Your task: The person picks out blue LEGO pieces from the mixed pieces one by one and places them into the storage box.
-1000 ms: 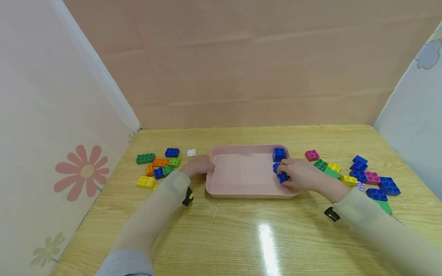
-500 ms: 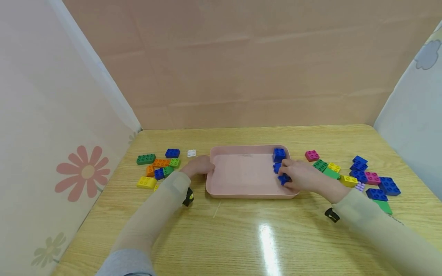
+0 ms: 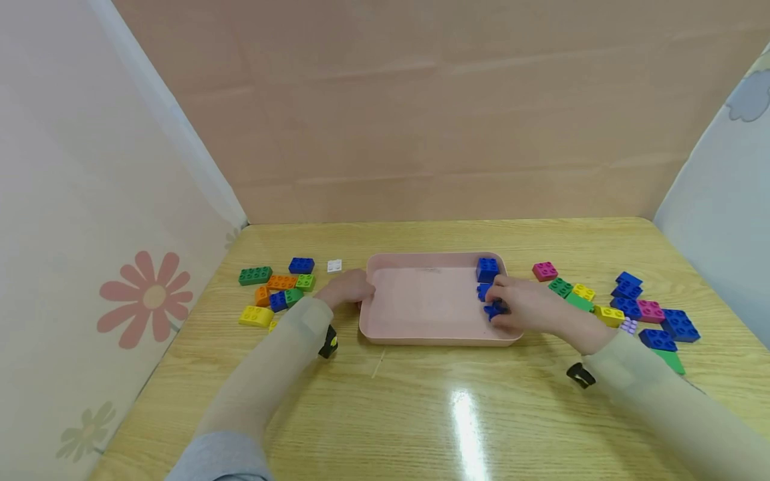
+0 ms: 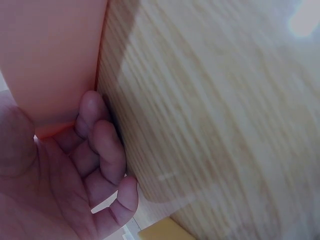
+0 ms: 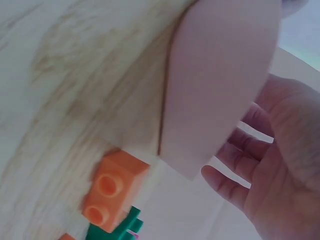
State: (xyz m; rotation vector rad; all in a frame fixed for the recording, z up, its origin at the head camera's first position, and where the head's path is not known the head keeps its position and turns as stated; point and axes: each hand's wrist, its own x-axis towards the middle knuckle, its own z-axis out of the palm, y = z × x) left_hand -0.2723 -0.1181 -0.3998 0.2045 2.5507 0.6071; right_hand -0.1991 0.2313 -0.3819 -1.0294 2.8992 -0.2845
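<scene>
A shallow pink tray [image 3: 421, 300] lies on the wooden table. At its left end my left hand [image 3: 345, 288] grips the wall; in the left wrist view its fingers [image 4: 107, 150] curl against the outside of the tray wall. My right hand [image 3: 529, 304] reaches over the right end and pinches a small dark blue toy brick [image 3: 494, 309] low inside the tray, partly hidden by the fingers. Just beyond lies another small blue brick [image 3: 483, 291], also half covered. A bigger blue brick [image 3: 487, 270] sits in the far right corner.
Left of the tray are loose bricks, among them an orange brick [image 3: 281, 282], a yellow brick [image 3: 255, 316] and a white brick [image 3: 334, 265]. On the right spread several more, including a pink brick [image 3: 545, 270] and a large blue brick [image 3: 680, 325]. Walls enclose the table's back and sides.
Both hands stay in nearly the same place. The small blue brick between my right fingertips has turned slightly.
</scene>
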